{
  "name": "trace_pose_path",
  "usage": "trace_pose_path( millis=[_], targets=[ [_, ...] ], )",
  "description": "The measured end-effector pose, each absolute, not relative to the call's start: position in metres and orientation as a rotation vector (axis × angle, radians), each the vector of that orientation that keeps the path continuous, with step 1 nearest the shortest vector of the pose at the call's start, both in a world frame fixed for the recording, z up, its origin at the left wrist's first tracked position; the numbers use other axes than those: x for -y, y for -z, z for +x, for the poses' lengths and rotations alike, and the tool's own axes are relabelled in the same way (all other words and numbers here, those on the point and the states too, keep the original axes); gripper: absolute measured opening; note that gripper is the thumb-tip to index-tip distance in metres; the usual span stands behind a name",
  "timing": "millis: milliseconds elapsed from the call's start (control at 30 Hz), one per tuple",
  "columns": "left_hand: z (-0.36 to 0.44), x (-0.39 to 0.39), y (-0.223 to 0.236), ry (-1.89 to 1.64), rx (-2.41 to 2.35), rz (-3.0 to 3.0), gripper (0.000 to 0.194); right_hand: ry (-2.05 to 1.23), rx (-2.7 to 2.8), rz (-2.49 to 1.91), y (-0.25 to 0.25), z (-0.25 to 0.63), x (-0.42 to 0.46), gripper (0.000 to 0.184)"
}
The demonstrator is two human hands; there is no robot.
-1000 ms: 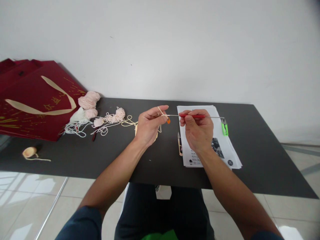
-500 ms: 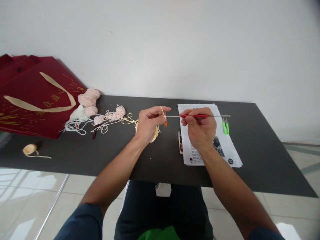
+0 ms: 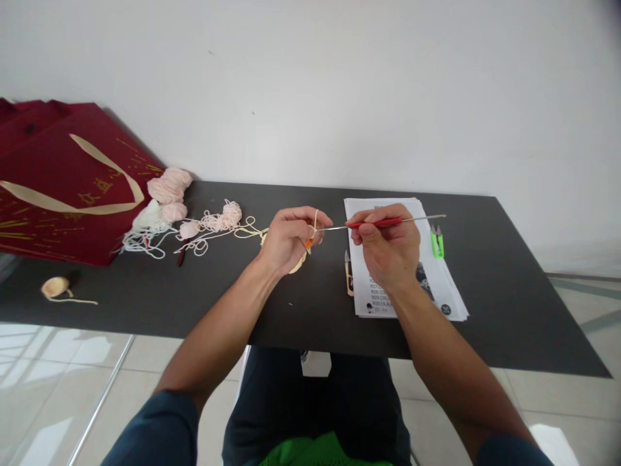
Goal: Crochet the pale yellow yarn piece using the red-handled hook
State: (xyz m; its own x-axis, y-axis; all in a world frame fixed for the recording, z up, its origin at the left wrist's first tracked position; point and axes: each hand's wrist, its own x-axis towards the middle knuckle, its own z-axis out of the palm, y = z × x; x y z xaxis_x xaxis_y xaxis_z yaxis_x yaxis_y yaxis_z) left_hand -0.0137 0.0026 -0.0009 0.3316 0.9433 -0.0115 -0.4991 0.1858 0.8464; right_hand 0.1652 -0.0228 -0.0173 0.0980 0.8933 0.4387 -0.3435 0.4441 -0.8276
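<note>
My right hand (image 3: 388,243) grips a crochet hook by its red handle (image 3: 388,222), above the printed sheets. The hook's thin metal shaft reaches left to the fingers of my left hand (image 3: 294,236). That hand is closed in a pinch on a small piece of cream yarn work, mostly hidden by the fingers. A cream strand (image 3: 315,221) loops over its index finger. An orange stitch marker (image 3: 309,243) shows just under the fingertips. Behind and below the left hand, part of a pale yellow yarn ball (image 3: 297,263) is visible on the table.
Printed sheets (image 3: 407,304) lie on the dark table (image 3: 509,291), with green thread snips (image 3: 437,243) at their right and another pair of snips (image 3: 348,275) at their left. Pink and white yarn (image 3: 167,188) sits beside a red bag (image 3: 63,168). A small cream piece (image 3: 55,286) lies far left.
The hook has tilted, its left tip now slightly lower than its right end. My left fingers have curled in, and the orange marker has shifted left, closer under them.
</note>
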Motion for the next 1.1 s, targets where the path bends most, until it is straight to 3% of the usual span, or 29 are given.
trace_pose_path(
  millis=[400,633,1100],
  targets=[
    [-0.017,-0.006,0.007,-1.133,-0.595,0.885,0.016,-1.3,0.888,-0.605,0.011,0.164,0.022,0.028],
    [-0.008,0.001,0.012,-1.265,-0.717,1.017,0.032,-1.416,0.712,-0.659,0.014,0.151,0.026,0.025],
    [0.001,0.004,0.02,-1.48,-0.812,1.156,0.023,-1.418,0.647,-0.684,0.017,0.139,0.03,0.027]
  ],
)
